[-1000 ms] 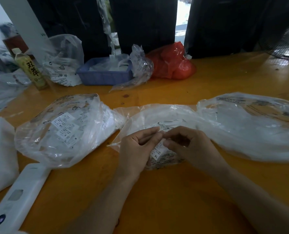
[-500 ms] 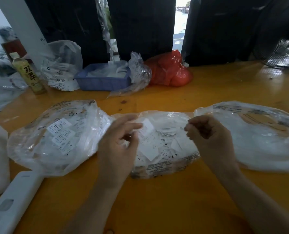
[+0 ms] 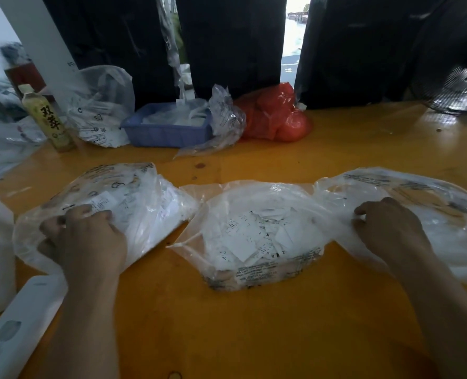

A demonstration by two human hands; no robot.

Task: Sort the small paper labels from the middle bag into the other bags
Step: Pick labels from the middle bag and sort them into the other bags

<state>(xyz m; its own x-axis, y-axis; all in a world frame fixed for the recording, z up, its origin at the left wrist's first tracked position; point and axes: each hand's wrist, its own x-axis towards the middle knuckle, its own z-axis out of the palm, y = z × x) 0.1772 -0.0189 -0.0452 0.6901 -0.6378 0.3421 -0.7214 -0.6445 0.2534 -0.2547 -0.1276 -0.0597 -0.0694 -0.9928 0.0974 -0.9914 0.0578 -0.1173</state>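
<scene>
We see three clear plastic bags in a row on the orange table (image 3: 254, 324). The middle bag (image 3: 257, 236) lies open, small paper labels (image 3: 257, 236) heaped inside. The left hand (image 3: 85, 242) rests on the left bag (image 3: 134, 203), fingers curled at its plastic — the right hand (image 3: 390, 228) likewise on the right bag (image 3: 431, 203); whether either pinches a label we cannot tell.

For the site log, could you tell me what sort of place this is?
Probably a small garment packing or sorting workshop: clear bags of size labels on an orange worktable, a blue tray of more labels, dark cloth hanging behind.
</scene>
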